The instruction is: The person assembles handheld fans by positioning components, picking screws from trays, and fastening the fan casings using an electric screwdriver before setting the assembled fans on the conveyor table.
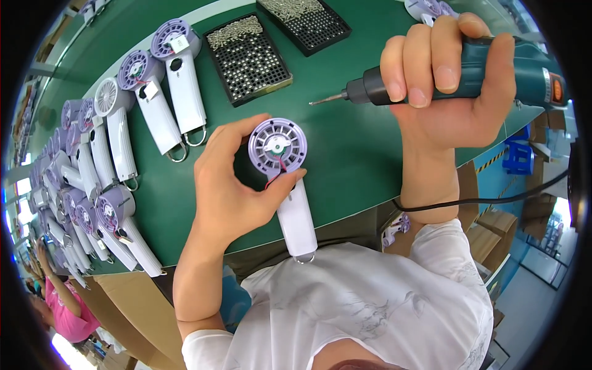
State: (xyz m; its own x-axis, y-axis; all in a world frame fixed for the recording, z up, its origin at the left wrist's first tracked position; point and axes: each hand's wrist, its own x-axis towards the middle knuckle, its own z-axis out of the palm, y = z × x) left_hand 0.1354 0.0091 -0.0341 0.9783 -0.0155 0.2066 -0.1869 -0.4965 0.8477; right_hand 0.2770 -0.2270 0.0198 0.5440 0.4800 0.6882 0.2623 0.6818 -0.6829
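My left hand (237, 185) grips a small handheld fan (298, 219) by its neck, near the front of the green table. Its round purple head points away from me, with the motor hub and red wires exposed, and its white handle with a wire loop hangs toward my body. My right hand (447, 74) is wrapped round a dark green electric screwdriver (475, 68), raised at the right. The screwdriver's thin bit points left, apart from the fan. Whether a screw sits on the bit tip I cannot tell.
Two black screw trays (246, 61) with many small screws lie at the far middle. Many similar fans (148, 92) crowd the table's left side. A black cable (487, 200) runs by my right forearm. Another person in pink (68, 308) is at the lower left.
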